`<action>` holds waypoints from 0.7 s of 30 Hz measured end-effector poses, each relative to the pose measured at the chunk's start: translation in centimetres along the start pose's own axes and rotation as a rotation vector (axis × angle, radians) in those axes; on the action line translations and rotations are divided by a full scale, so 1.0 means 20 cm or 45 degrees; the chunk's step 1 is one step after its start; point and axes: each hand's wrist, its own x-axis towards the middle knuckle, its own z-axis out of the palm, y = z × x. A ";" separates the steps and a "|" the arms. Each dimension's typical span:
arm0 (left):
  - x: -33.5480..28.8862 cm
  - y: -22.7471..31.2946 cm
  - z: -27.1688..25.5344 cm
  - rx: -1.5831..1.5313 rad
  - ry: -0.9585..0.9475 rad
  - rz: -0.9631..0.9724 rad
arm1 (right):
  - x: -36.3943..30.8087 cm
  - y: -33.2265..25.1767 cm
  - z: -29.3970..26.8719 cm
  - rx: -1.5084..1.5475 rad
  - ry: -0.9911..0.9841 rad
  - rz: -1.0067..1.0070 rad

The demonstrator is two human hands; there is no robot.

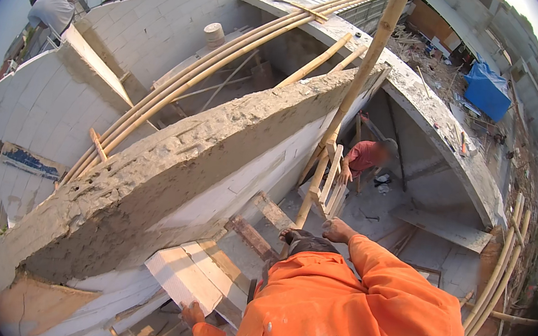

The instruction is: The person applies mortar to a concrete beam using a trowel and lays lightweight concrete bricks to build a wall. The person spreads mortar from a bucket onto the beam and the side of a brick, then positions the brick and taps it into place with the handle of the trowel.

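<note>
At the lower middle my left hand (pixel 192 313) is closed over the near edge of a pale wooden panel (pixel 184 270), beside the wall. My right hand (pixel 338 231), further up, has its fingers curled by the near end of a slatted wooden frame (pixel 329 182). Whether it grips the frame or something smaller is hard to make out. Below, a person in a red shirt (pixel 365 158) has a hand beside the same frame. A bare foot (pixel 287 235) of mine shows next to a rusty-brown beam (pixel 255 237).
A rough mortar-topped wall (pixel 171 146) runs diagonally on my left. Long bamboo poles (pixel 218 61) span it, and an upright pole (pixel 365 72) rises ahead. A concrete ledge (pixel 448 133) curves along the right. Another person (pixel 55 9) sits far left. There is a drop beneath me.
</note>
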 end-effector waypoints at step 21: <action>-0.17 0.36 -1.11 -0.008 0.431 0.373 | 0.05 -0.29 -0.23 0.259 0.022 0.097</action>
